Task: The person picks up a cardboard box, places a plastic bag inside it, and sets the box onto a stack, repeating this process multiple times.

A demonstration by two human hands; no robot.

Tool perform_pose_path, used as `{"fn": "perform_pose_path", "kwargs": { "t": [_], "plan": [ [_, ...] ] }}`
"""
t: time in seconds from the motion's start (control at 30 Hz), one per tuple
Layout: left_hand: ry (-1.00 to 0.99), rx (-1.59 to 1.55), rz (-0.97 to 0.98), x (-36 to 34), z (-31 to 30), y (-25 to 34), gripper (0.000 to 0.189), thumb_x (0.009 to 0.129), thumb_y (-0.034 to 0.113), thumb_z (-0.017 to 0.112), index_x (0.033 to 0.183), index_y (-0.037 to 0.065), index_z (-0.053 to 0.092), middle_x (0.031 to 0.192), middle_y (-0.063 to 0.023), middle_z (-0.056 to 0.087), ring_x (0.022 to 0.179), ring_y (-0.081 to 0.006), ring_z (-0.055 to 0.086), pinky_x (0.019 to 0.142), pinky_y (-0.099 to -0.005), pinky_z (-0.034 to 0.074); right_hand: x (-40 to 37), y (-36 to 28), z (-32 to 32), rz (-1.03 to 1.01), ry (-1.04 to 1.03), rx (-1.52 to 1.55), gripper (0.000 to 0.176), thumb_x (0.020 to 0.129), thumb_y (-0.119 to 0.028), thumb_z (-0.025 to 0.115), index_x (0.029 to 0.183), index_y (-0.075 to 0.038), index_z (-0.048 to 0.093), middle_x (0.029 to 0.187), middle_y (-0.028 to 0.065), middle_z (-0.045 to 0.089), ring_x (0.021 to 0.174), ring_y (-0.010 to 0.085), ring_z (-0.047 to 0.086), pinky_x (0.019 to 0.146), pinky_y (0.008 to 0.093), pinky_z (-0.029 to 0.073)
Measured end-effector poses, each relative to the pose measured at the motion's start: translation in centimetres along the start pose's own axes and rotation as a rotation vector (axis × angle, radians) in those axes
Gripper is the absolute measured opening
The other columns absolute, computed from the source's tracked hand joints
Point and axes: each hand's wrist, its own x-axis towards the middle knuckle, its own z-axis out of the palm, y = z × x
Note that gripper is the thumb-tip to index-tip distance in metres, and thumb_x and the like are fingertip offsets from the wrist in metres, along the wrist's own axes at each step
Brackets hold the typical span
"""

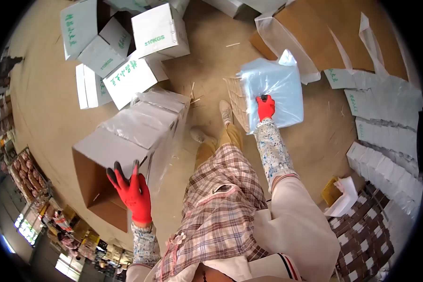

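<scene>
My right hand (pixel 266 107), in a red glove with dark fingertips, is closed on top of a light blue plastic bag (pixel 284 87). The shiny bag has a blocky shape, with ridged brown cardboard edges (pixel 237 101) along its left side. My left hand (pixel 132 192), gloved the same way, is held up with fingers apart and nothing in it. Behind it lies an open cardboard box (pixel 110 148), white outside and brown inside, its mouth towards me. Clear plastic film (pixel 145 115) covers the box's far part. What fills the blue bag is hidden.
White boxes with green print (pixel 157 35) are piled at the upper left. Large brown cardboard (pixel 333 28) with clear plastic stands at the upper right. Flattened white cartons (pixel 385 164) are stacked along the right, near a yellow object (pixel 332 191) and brown stacks (pixel 362 230).
</scene>
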Motion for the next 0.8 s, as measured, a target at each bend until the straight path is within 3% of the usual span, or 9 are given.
{"fn": "perform_pose_path", "kwargs": {
  "t": [0.1, 0.23, 0.3, 0.37, 0.5, 0.57, 0.63, 0.7, 0.8],
  "plan": [
    [-0.088, 0.065, -0.018, 0.2, -1.4, 1.2, 0.043, 0.082, 0.005, 0.060, 0.124, 0.016, 0.058, 0.144, -0.0179, 0.032, 0.134, -0.0430, 0.023, 0.107, -0.0490, 0.024, 1.2, 2.2, -0.8, 0.062, 0.138, 0.587, 0.028, 0.084, -0.027, 0.062, 0.100, -0.004, 0.063, 0.096, 0.0168, 0.061, 0.093, 0.0333, 0.056, 0.082, 0.0399, 0.044],
    [0.024, 0.130, -0.014, 2.4, -2.2, 5.0, 0.048, 0.081, 0.007, 0.063, 0.128, 0.009, 0.053, 0.142, -0.0194, 0.033, 0.133, -0.0405, 0.025, 0.107, -0.0472, 0.024, 6.6, 9.0, -2.8, -0.839, 0.279, -0.216, 0.025, 0.090, -0.020, 0.054, 0.102, 0.001, 0.059, 0.091, 0.0169, 0.061, 0.085, 0.0299, 0.058, 0.079, 0.0404, 0.043],
    [0.076, -0.205, 0.057, 3.1, -1.3, 7.9, 0.047, 0.080, 0.001, 0.062, 0.126, 0.004, 0.053, 0.137, -0.0193, 0.039, 0.127, -0.0350, 0.037, 0.104, -0.0418, 0.029, 9.7, 7.9, -8.8, 0.009, 0.291, 0.271, 0.023, 0.091, -0.021, 0.053, 0.095, 0.001, 0.057, 0.087, 0.0160, 0.061, 0.078, 0.0296, 0.058, 0.068, 0.0391, 0.044],
    [-0.162, -0.577, -0.078, 3.7, 0.8, 11.4, 0.033, 0.083, 0.003, 0.060, 0.116, 0.001, 0.058, 0.123, -0.0180, 0.053, 0.110, -0.0299, 0.054, 0.091, -0.0355, 0.043, 9.1, 2.8, -12.3, 0.081, 0.368, 0.281, 0.023, 0.092, -0.022, 0.053, 0.088, 0.001, 0.054, 0.082, 0.0151, 0.061, 0.070, 0.0294, 0.059, 0.058, 0.0378, 0.044],
    [-0.655, -1.790, -0.675, 3.8, 11.2, 19.0, 0.038, 0.093, 0.017, 0.053, 0.125, -0.003, 0.050, 0.109, -0.0059, 0.061, 0.095, -0.0176, 0.057, 0.081, -0.0321, 0.046, -7.2, -10.8, -15.7, -0.872, -0.241, 0.446, 0.014, 0.085, -0.011, 0.057, 0.094, -0.001, 0.052, 0.084, 0.0157, 0.055, 0.080, 0.0303, 0.057, 0.070, 0.0404, 0.046],
    [-0.065, -0.929, 0.142, 5.8, 10.6, 18.9, 0.042, 0.096, 0.024, 0.050, 0.125, -0.005, 0.048, 0.107, -0.0032, 0.059, 0.094, -0.0155, 0.055, 0.081, -0.0313, 0.046, -14.5, -17.7, -22.1, -1.206, -0.705, 0.281, 0.034, 0.085, -0.013, 0.057, 0.115, 0.004, 0.052, 0.108, 0.0202, 0.057, 0.102, 0.0337, 0.056, 0.088, 0.0426, 0.045],
    [-0.114, -1.777, -0.916, 8.4, 5.4, 18.4, 0.043, 0.096, 0.020, 0.046, 0.133, -0.001, 0.043, 0.124, -0.0129, 0.053, 0.110, -0.0228, 0.052, 0.093, -0.0355, 0.041, -14.9, -20.6, -25.9, -0.722, -1.144, 0.675, 0.033, 0.081, -0.013, 0.066, 0.108, 0.001, 0.053, 0.103, 0.0154, 0.059, 0.092, 0.0207, 0.059, 0.077, 0.0320, 0.048],
    [0.096, -1.838, -0.776, 8.0, 1.9, 16.0, 0.034, 0.093, 0.018, 0.053, 0.119, -0.005, 0.052, 0.100, -0.0109, 0.060, 0.094, -0.0198, 0.056, 0.081, -0.0342, 0.045, -14.4, -22.3, -26.3, -0.572, -1.040, 0.683, 0.027, 0.080, -0.012, 0.068, 0.100, -0.001, 0.055, 0.096, 0.0113, 0.059, 0.083, 0.0153, 0.057, 0.071, 0.0274, 0.047],
    [0.416, -0.615, -0.207, 5.8, -1.7, 15.0, 0.018, 0.091, 0.017, 0.057, 0.098, 0.001, 0.062, 0.090, -0.0053, 0.059, 0.081, -0.0127, 0.056, 0.072, -0.0283, 0.045, -19.2, -26.7, -27.1, -0.900, -1.148, 0.625, 0.020, 0.083, -0.014, 0.066, 0.094, 0.000, 0.057, 0.080, 0.0065, 0.057, 0.070, 0.0136, 0.055, 0.067, 0.0278, 0.047]
  ]
}}
